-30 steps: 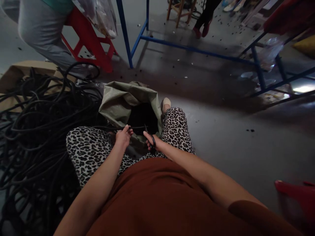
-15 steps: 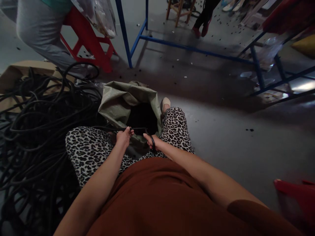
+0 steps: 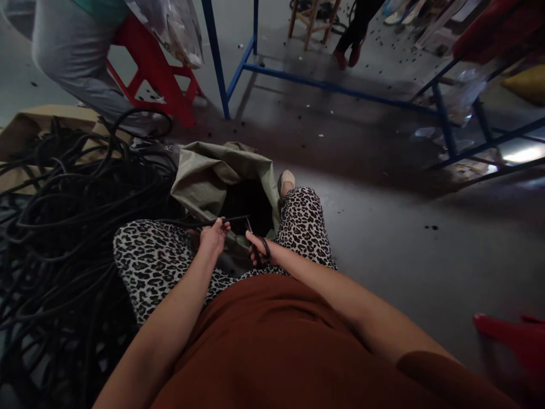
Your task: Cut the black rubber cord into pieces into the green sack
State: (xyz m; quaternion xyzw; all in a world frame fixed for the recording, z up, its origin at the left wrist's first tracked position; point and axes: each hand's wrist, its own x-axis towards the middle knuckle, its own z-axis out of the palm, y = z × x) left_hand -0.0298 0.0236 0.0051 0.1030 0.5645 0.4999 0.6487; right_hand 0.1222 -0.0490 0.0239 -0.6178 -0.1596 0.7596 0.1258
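Between the fingers of my left hand (image 3: 215, 234) is a black rubber strip (image 3: 236, 218), its free end pointing right over the sack's mouth. The strip trails left across the knee toward a tangled heap. My right hand (image 3: 259, 247) is closed on a pair of black-handled scissors (image 3: 264, 246), one loop lying around the back of the hand. The blades point up and stand close to the strip's free end. In front of both hands an olive woven sack (image 3: 200, 176) gapes open between the legs, with its inside too dark to make out.
A large heap of black rubber strips (image 3: 55, 227) covers the left, partly over a cardboard box (image 3: 55, 111). Ahead stand a blue metal frame (image 3: 323, 86) and a red stool (image 3: 157, 74) beside a seated person's leg (image 3: 76, 62). Another red object (image 3: 511, 335) is at right.
The scissors' blades have become visible, opened beside the strip, and my right hand has shifted slightly left. The strip's end now tilts upward; my left hand stays nearly in place.
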